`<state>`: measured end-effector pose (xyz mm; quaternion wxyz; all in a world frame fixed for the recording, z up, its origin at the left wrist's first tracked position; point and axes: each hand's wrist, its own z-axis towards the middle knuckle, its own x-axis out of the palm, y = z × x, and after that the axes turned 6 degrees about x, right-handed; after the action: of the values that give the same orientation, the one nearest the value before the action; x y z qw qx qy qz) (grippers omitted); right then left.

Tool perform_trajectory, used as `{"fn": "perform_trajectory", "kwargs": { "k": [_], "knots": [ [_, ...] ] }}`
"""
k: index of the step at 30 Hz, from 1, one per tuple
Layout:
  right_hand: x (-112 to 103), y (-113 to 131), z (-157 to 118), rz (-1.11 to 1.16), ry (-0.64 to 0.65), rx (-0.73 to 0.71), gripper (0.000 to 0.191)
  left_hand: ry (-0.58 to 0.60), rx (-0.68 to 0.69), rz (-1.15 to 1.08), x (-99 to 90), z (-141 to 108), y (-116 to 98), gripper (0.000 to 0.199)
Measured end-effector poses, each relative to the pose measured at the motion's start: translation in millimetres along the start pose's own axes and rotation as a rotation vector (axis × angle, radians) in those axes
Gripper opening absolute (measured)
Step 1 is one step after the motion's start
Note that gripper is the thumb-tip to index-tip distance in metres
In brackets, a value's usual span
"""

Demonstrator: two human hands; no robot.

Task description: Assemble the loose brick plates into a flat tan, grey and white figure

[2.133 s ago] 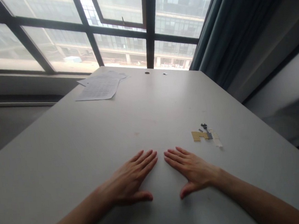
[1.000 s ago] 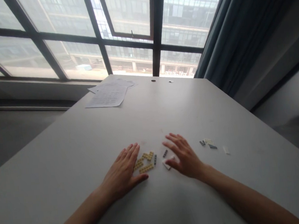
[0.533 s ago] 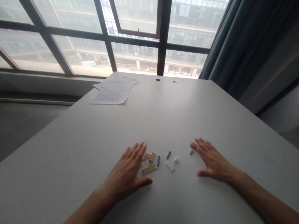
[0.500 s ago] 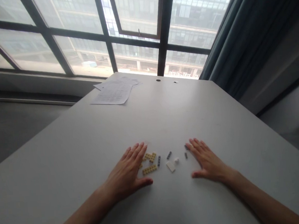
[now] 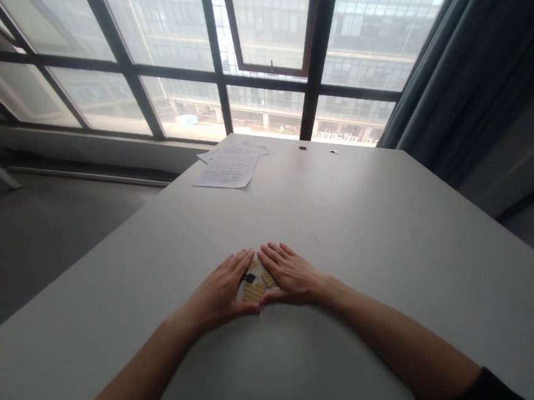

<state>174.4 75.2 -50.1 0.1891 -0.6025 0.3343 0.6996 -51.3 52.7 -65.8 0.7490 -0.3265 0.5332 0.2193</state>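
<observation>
My left hand (image 5: 219, 291) lies flat on the table around the left side of a small heap of toy building bricks, thumb stretched toward the right. Opposite it, my right hand (image 5: 291, 275) rests flat along the heap's right side. The fingertips and thumbs of both hands nearly meet, so the bricks sit enclosed between them. Tan bricks (image 5: 253, 292) show near the thumbs, and another tan brick (image 5: 267, 279) lies against my right hand. A dark brick (image 5: 250, 278) is in the middle. Other pieces are hidden under or behind the fingers.
The white table (image 5: 333, 219) stretches to the window (image 5: 263, 101). Printed paper sheets (image 5: 227, 169) lie at its far left. Two cable holes are near the far edge, one being a dark hole (image 5: 303, 148). A dark curtain (image 5: 433, 76) hangs at right.
My right hand has swept left, gathering the spread-out bricks into a heap against my left hand. The gap between the hands has closed. The view has turned slightly left.
</observation>
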Motion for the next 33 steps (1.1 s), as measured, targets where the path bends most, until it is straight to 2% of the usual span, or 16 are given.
{"fn": "perform_trajectory", "kwargs": {
  "k": [3, 6, 9, 11, 13, 17, 27, 29, 33],
  "knots": [
    [5, 6, 29, 0.038, -0.043, 0.017, 0.091, -0.062, -0.038, -0.053, -5.6, 0, 7, 0.094],
    [6, 9, 43, 0.151, -0.098, 0.048, 0.082, -0.119, -0.102, -0.07, -10.6, -1, 15, 0.08],
    [5, 3, 32, 0.255, -0.134, 0.116, 0.082, -0.137, -0.175, -0.023, -13.2, -6, 27, 0.076],
    [6, -1, 16, 0.205, -0.144, 0.213, 0.099, -0.123, -0.2, 0.03, -13.0, -9, 34, 0.084],
    [9, -4, 3, 0.114, -0.11, 0.24, 0.108, -0.089, -0.202, 0.082, -11.7, -10, 37, 0.093],
    [14, -1, 3, 0.04, -0.047, 0.198, 0.103, -0.018, -0.167, 0.168, -9.0, -9, 35, 0.098],
    [9, 3, 50, 0.064, -0.031, 0.088, 0.083, 0.017, -0.151, 0.23, -6.0, -8, 36, 0.077],
    [9, 4, 54, 0.109, -0.069, 0.091, 0.082, -0.014, -0.158, 0.212, -6.3, -7, 36, 0.076],
    [11, -4, 40, 0.394, -0.284, 0.227, 0.088, -0.136, -0.273, 0.075, -6.6, -7, 44, 0.079]
  ]
}}
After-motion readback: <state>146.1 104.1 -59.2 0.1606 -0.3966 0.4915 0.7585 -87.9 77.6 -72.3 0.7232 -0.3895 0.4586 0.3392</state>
